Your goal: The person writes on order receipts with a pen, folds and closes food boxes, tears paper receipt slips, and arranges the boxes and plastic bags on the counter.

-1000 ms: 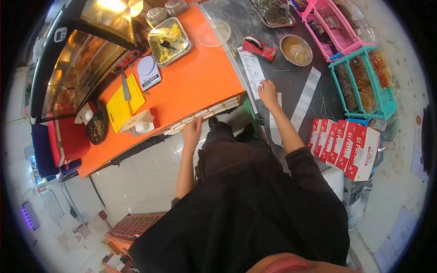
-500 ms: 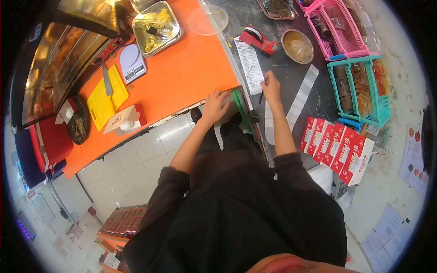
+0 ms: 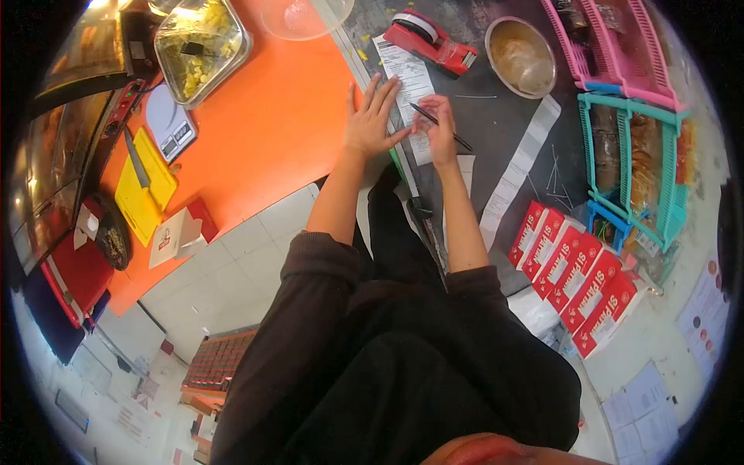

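A long printed receipt (image 3: 409,76) lies on the dark counter, close to its seam with the orange table. My left hand (image 3: 372,124) spreads its fingers flat across the seam, its fingertips on the receipt's left edge. In my right hand (image 3: 439,133) is a slim black pen (image 3: 463,142), held over the receipt's lower end. Above and right of the receipt sits a red tape dispenser (image 3: 434,45). A second paper strip (image 3: 521,167) stretches along the counter to the right of my right hand.
A metal bowl (image 3: 521,58), pink basket (image 3: 620,46) and teal basket (image 3: 629,147) line the right side. Several red-and-white boxes (image 3: 573,271) stand below them. On the orange table are a kitchen scale (image 3: 169,124), a knife (image 3: 136,159) on a yellow board (image 3: 147,194), and a food tray (image 3: 240,58).
My left hand has moved up from the table edge onto the receipt's edge. My right hand has shifted slightly left, and the pen now shows clearly in it. The whole view has shifted.
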Demonstrator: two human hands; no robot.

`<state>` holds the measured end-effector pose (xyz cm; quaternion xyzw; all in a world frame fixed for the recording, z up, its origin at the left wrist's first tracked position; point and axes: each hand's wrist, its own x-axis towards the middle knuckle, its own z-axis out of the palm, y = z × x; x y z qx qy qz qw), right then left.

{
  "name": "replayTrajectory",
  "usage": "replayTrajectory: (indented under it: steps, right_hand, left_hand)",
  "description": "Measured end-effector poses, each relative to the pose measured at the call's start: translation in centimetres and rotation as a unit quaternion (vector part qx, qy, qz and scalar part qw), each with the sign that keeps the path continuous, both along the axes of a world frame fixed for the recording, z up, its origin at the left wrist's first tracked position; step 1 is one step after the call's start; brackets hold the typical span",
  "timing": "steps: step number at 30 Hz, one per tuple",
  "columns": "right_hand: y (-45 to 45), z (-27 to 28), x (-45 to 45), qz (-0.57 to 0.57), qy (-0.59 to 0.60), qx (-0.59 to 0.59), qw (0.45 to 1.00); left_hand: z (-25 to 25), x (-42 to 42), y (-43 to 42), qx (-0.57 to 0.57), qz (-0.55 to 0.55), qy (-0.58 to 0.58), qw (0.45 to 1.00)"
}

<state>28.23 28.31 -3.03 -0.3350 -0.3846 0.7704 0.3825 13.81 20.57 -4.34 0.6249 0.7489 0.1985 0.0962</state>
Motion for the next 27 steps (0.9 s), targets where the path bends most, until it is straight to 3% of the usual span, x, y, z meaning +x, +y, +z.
replayTrajectory:
  steps: [1,3,5,8,11,14,18,20,21,23,27]
  right_hand:
    - [0.3,-1.0,0.0,0.003,-0.004,-0.007,1.0]
    - [1.0,-1.8,-0.8,-0.001,-0.177,0.283,0.943]
    - [-0.1,-1.4,-1.1,-0.023,-0.191,0.231,0.954]
    - [-0.2,-1.7,-1.4,-0.105,-0.253,0.283,0.919]
    - [-0.3,-1.5,-1.5,-0.053,-0.292,0.315,0.901]
    - [-0.3,-2.7,-1.1,-0.085,-0.331,0.301,0.89]
    - [-0.3,-2.6,-1.2,-0.066,-0.295,0.313,0.9]
    - [-0.1,-3.1,-0.8,-0.185,-0.29,0.225,0.912]
    - [-0.1,-3.2,-0.9,-0.184,-0.29,0.224,0.912]
    - [-0.4,-3.3,-0.7,-0.122,-0.333,0.284,0.891]
    - [-0.3,-2.7,-1.3,-0.136,-0.336,0.339,0.868]
  left_hand:
    - [0.0,0.1,0.1,0.013,0.002,-0.013,1.0]
    - [0.2,-0.1,0.3,0.021,0.008,-0.027,0.999]
    - [0.7,-0.1,0.2,-0.005,0.01,-0.023,1.0]
    - [0.7,-0.1,0.3,-0.021,0.015,-0.034,0.999]
    - [0.7,-0.2,0.4,-0.036,0.011,-0.025,0.999]
    - [0.7,-0.2,0.4,-0.037,0.015,-0.036,0.999]
    - [0.8,-0.1,0.4,-0.052,0.011,-0.02,0.998]
    - [0.7,-0.2,0.4,-0.043,0.016,-0.034,0.998]
    - [0.8,-0.2,0.5,-0.045,0.017,-0.034,0.998]
    - [1.0,-0.2,0.5,-0.043,0.015,-0.016,0.999]
    - [0.9,-0.1,0.5,-0.052,0.011,-0.021,0.998]
